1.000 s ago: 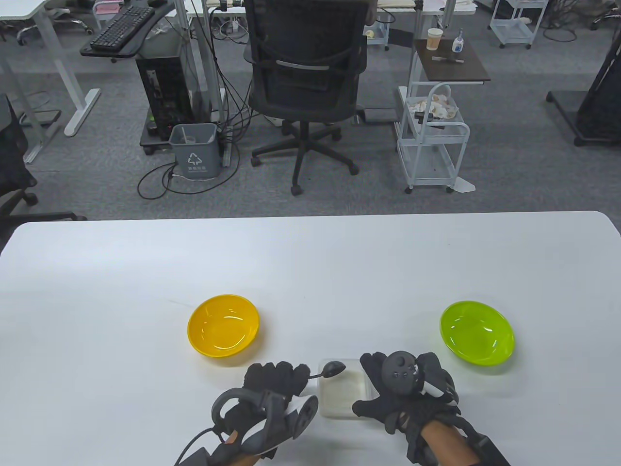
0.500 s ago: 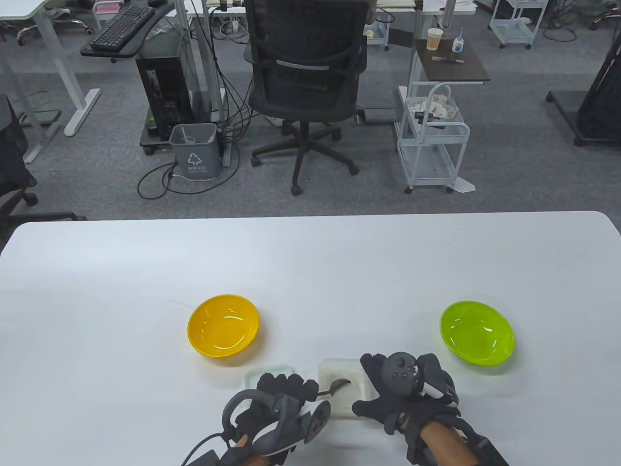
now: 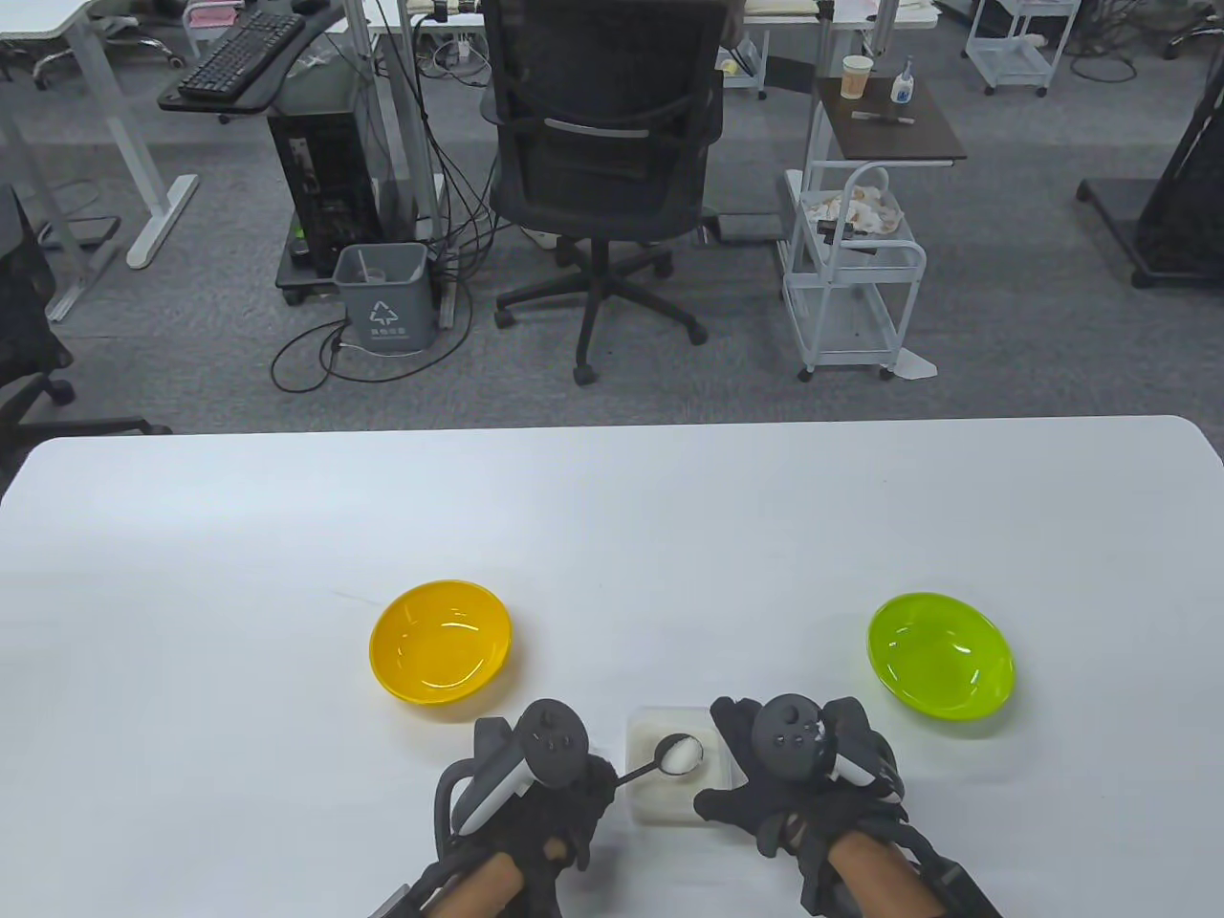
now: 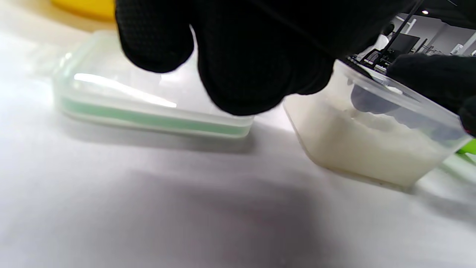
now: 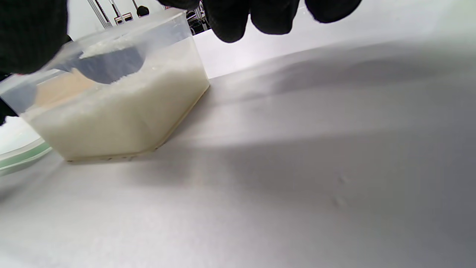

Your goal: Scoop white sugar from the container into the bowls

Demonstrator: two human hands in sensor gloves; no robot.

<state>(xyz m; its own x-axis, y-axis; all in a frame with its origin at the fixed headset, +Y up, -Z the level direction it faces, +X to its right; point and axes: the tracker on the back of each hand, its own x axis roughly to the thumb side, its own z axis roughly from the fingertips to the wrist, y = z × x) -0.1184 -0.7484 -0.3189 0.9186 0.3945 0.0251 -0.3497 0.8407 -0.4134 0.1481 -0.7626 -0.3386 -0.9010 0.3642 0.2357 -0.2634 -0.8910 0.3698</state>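
Note:
A clear plastic container (image 3: pixel 660 801) of white sugar stands near the table's front edge; it also shows in the left wrist view (image 4: pixel 372 149) and the right wrist view (image 5: pixel 111 115). My left hand (image 3: pixel 550 794) holds a dark spoon (image 3: pixel 677 754) heaped with sugar over the container. The spoon's bowl shows through the wall in the right wrist view (image 5: pixel 108 65). My right hand (image 3: pixel 794 775) rests against the container's right side, thumb at its front corner. A yellow bowl (image 3: pixel 440 653) sits to the far left of the container, a green bowl (image 3: pixel 940 666) to the right.
The container's lid (image 4: pixel 148 108), clear with a green seal, lies flat on the table just left of the container, under my left hand. The white table (image 3: pixel 612 516) stretches beyond the bowls. An office chair (image 3: pixel 602 172) stands past its far edge.
My left hand turned palm-down and moved right; the spoon dipped into the sugar and now sits level with a heap of sugar. My right hand has stayed put.

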